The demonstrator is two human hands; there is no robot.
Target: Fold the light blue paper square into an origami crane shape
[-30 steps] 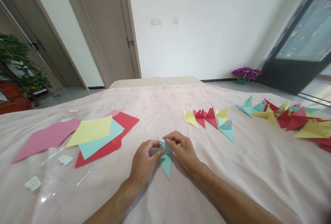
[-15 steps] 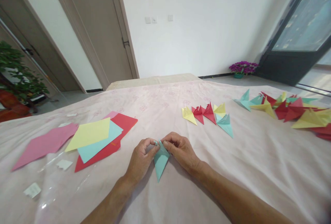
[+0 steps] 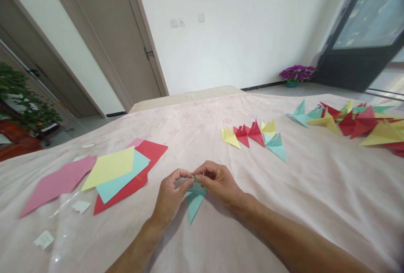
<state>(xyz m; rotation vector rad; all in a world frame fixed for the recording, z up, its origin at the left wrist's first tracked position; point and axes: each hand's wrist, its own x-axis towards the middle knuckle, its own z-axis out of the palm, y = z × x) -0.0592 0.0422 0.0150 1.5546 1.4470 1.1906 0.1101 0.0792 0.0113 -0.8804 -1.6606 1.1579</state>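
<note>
A teal origami crane (image 3: 196, 199) is held just above the pink tablecloth, one pointed wing hanging down toward me. My left hand (image 3: 172, 191) pinches its upper left part between thumb and index finger. From the other side, my right hand (image 3: 219, 182) grips the top with thumb and bent index finger. The fingertips of both hands meet there and hide the small folded tip. Beyond my right hand stand finished cranes in a short group: a yellow crane (image 3: 230, 137), a red crane (image 3: 256, 133) and a teal crane (image 3: 276, 147) among them.
On the left lie loose paper squares: pink (image 3: 58, 182), yellow (image 3: 110, 165), teal (image 3: 121, 178) and red (image 3: 154, 153). White scraps (image 3: 44, 239) and clear plastic wrap (image 3: 59, 231) are nearby. A larger pile of folded cranes (image 3: 362, 121) sits at the far right.
My right fingers have moved left over the crane's top, closing against my left fingertips and covering the tip that showed before. The view has tilted slightly.
</note>
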